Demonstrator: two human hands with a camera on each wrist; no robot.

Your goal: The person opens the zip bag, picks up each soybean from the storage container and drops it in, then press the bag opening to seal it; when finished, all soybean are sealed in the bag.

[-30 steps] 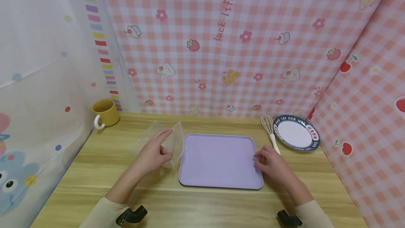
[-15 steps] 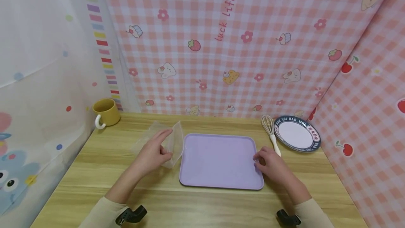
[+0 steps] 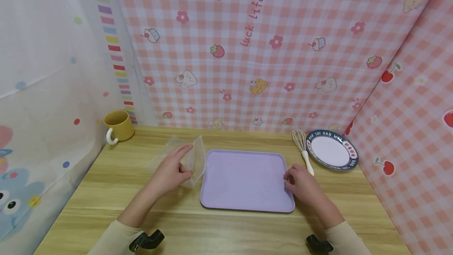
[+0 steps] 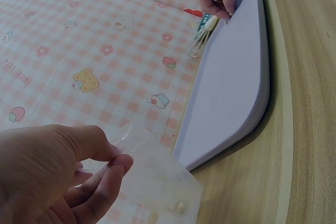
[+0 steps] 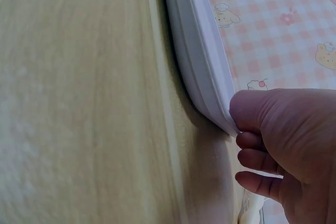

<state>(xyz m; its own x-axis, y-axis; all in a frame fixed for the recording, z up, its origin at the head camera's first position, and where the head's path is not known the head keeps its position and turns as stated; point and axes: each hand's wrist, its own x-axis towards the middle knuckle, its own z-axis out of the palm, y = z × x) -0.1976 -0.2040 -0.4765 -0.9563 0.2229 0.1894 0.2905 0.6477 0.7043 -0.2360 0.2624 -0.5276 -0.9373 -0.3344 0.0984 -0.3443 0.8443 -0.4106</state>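
On the left, my left hand [image 3: 172,169] pinches the edge of a clear, frosted plastic bag [image 3: 199,158] between thumb and fingers. The bag stands partly raised beside a lilac rectangular tray [image 3: 244,180]. In the left wrist view, a small pale lump [image 4: 181,207] shows near the bag's lower corner; its kind is unclear. At the tray's right side, my right hand [image 3: 304,184] holds the rim. From the right wrist camera, its thumb [image 5: 245,109] lies against the tray edge, with the other fingers curled below it. Nothing lies on the tray.
A white-handled whisk [image 3: 305,154] lies just beyond my right hand, next to a dark-rimmed white plate [image 3: 329,150]. At the back left stands a yellow mug [image 3: 122,127] with a white handle. Patterned cloth [image 3: 230,70] closes off the back and sides of the wooden table [image 3: 233,233].
My right wrist and sleeve have shifted slightly to the left, with the fingers staying at the tray's rim. The left hand, bag and tray keep their places.
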